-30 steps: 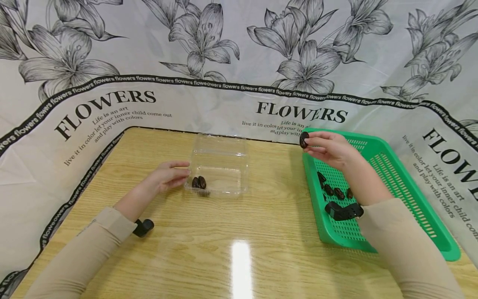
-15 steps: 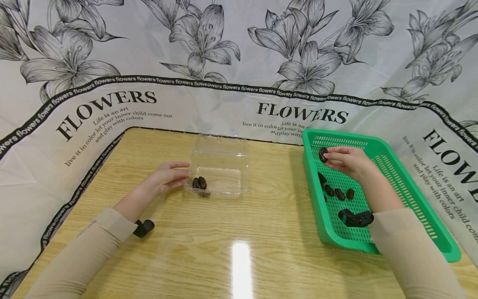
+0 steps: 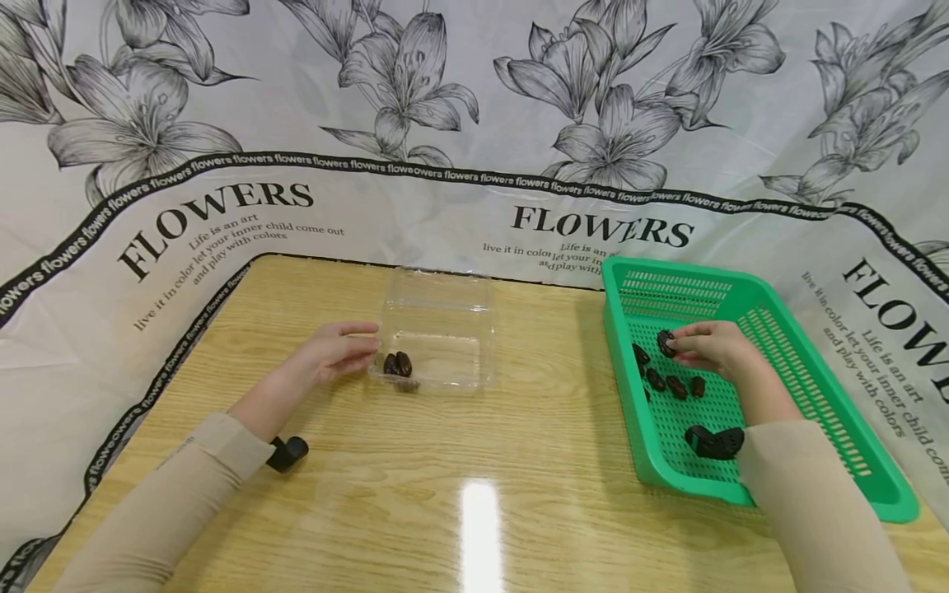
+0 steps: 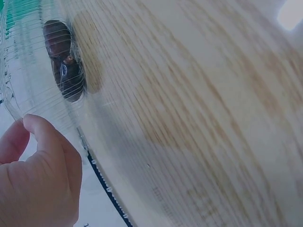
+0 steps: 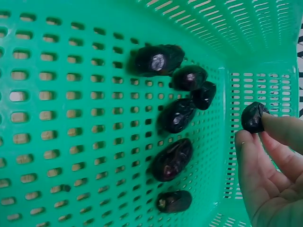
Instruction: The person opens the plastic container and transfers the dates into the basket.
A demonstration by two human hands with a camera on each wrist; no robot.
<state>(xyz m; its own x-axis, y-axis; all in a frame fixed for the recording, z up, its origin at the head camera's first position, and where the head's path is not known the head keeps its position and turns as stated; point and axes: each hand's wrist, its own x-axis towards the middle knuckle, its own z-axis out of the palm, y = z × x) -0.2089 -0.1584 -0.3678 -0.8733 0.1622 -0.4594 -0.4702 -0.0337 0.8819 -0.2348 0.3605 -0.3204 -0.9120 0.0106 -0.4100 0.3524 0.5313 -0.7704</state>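
Observation:
A clear plastic box [image 3: 474, 303] with its lid raised stands on the table, two dark brown dates [image 3: 403, 363] at its near left corner. My left hand [image 3: 334, 354] is at the left side of this box; in the left wrist view its thumb and forefinger pinch the edge. Inside the green basket [image 3: 643, 445], my right hand [image 3: 715, 350] pinches a dark, wrinkled date [image 5: 252, 117] between thumb and fingertips. Several more dates [image 5: 173, 160] lie loosely on the perforated basket floor, close to the left wall in the head view.
The wood-grain table [image 3: 385, 494] shows a bright light reflection near its front. A white flower-printed cloth [image 3: 430, 206] hangs behind the table and along both sides. A black camera strap [image 3: 715, 442] is at my right wrist, another [image 3: 287, 453] at my left.
My right hand has moved right and down from above the basket's far left rim into the basket, with a date pinched throughout. The left hand and the box have stayed in place.

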